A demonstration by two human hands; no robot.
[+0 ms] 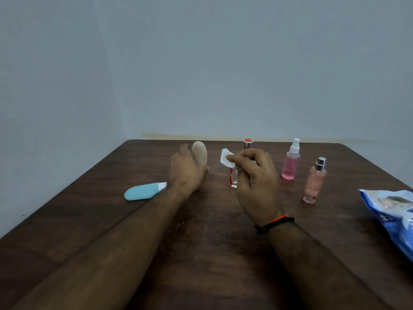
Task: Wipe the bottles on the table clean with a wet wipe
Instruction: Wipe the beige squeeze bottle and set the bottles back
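My left hand (186,170) grips a beige tube-shaped bottle (200,152) and holds it upright above the brown table (89,209). My right hand (254,175) pinches a folded white wet wipe (226,159) between thumb and fingers. Right behind that hand stands a clear bottle with red trim (232,179) and a silver cap with a red top (248,143), mostly hidden. A pink spray bottle (291,162) and a peach spray bottle (314,182) stand to the right. A light blue bottle (144,191) lies on its side at the left.
A blue wet-wipe pack (390,214) lies at the table's right edge. A pale wall stands close behind the table's far edge. White specks are scattered on the wood between my arms.
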